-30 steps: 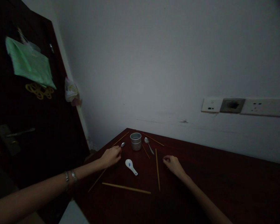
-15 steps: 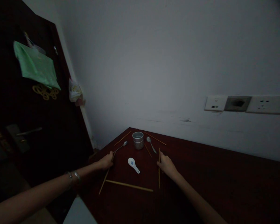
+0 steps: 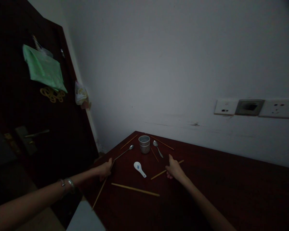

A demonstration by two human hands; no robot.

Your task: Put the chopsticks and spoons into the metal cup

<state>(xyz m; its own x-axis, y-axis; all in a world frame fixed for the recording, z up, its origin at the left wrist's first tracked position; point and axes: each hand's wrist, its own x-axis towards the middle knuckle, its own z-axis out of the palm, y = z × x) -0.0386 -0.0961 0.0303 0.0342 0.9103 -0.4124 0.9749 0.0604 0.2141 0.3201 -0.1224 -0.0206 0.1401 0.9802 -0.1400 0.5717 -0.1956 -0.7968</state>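
Observation:
At the table's left edge my left hand (image 3: 106, 170) is closed around a chopstick (image 3: 99, 194), which slants down toward the front. The handle end of a long-handled metal spoon (image 3: 122, 153) lies by its fingertips; whether they touch is unclear. My right hand (image 3: 174, 168) grips another chopstick (image 3: 159, 174) lying diagonally under it, index finger pointing forward. Between the hands rests a white ceramic soup spoon (image 3: 140, 169) with a blue mark. Nearer me, a loose chopstick (image 3: 135, 189) lies crosswise. A grey metal cup (image 3: 144, 145) stands upright farther back, beside a metal spoon (image 3: 158, 149).
Thin brown sticks lie around the cup: one on the left (image 3: 128, 141), one along the back (image 3: 162, 142), and a short one (image 3: 154, 154). The dark red table (image 3: 219, 179) meets the wall behind. A dark door (image 3: 69, 134) is at left.
My right hand has turned its chopstick from pointing straight ahead to a diagonal. The left hand and its chopstick have shifted left and nearer, off the crosswise chopstick. The view has shifted slightly.

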